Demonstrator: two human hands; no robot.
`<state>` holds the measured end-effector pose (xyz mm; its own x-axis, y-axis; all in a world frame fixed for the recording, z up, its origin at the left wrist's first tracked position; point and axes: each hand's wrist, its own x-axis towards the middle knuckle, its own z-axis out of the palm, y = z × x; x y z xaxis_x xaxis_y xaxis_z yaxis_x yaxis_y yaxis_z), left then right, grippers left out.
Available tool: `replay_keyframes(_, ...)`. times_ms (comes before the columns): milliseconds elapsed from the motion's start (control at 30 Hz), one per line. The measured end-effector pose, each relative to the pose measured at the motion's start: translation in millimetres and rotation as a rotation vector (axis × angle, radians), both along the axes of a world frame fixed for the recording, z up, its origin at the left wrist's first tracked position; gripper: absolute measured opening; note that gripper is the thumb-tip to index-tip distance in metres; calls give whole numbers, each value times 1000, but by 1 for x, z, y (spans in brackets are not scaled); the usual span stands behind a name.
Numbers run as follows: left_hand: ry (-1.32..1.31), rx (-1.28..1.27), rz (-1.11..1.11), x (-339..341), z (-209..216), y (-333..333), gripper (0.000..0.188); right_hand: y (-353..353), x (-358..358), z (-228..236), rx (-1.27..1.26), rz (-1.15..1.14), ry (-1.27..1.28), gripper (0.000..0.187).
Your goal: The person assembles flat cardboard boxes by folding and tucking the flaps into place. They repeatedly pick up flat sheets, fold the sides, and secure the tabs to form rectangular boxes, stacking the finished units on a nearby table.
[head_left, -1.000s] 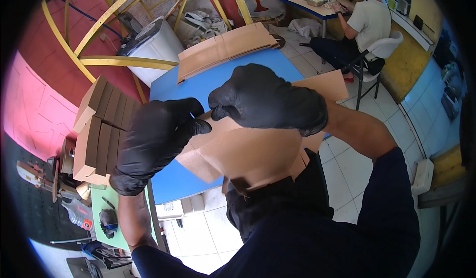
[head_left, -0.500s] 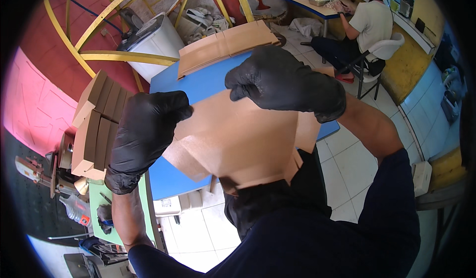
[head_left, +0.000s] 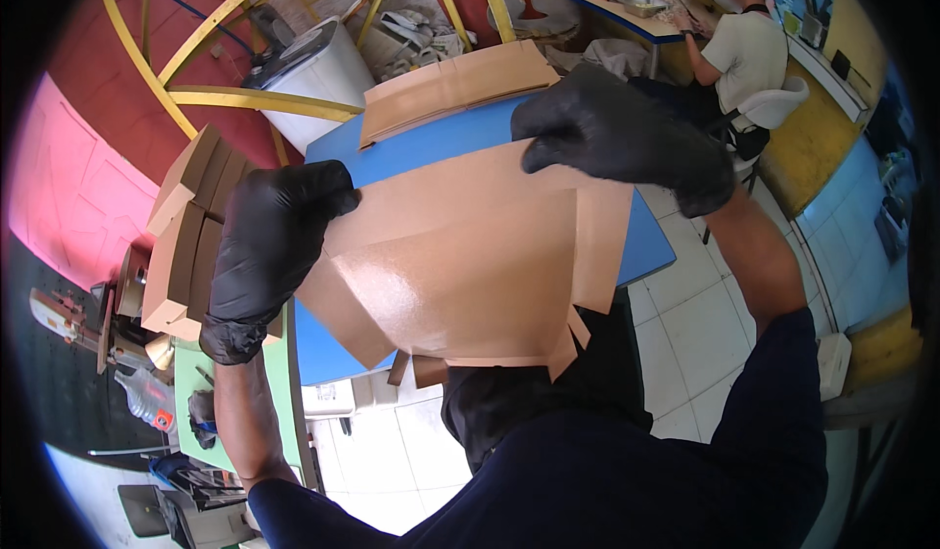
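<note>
A brown cardboard box blank, partly folded with a glossy inner face, is held up in front of me over the near side of the blue table. My left hand, in a black glove, pinches its far left edge. In a black glove too, my right hand grips the far right part of the same edge. Creased side flaps stick out left and right, and small tabs hang at the near edge. Beyond it, a stack of flat cardboard blanks lies at the table's far edge.
Folded brown boxes are stacked at the left on a green table. A white washing machine and yellow metal bars stand behind. At the far right a person sits on a white chair at another table.
My right hand has moved right and my left hand slightly left and up. Between them the cardboard blank is spread wider, its far edge and right flap now more visible.
</note>
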<state>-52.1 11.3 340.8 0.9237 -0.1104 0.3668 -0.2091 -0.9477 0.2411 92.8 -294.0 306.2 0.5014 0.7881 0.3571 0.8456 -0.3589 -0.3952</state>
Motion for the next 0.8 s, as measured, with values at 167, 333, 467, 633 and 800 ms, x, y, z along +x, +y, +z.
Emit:
replay_keyframes(167,44,-93,40,1,5,3,18,-14,7,8,34,-67,59,39)
replay_keyframes(333,174,-206,159,11,-4,53,31,-14,20,15,299,-20,-38,59)
replay_keyframes(467,-132,-702,215,15,-44,130,34,-40,32,9,736,56,290,96)
replay_keyframes(633,37,-847,349,-20,-150,204,31,-64,36,-68,376,-196,32,61)
replay_keyframes(800,321,-778,601,-84,-268,208,46,-84,-8,-192,93,-102,400,68)
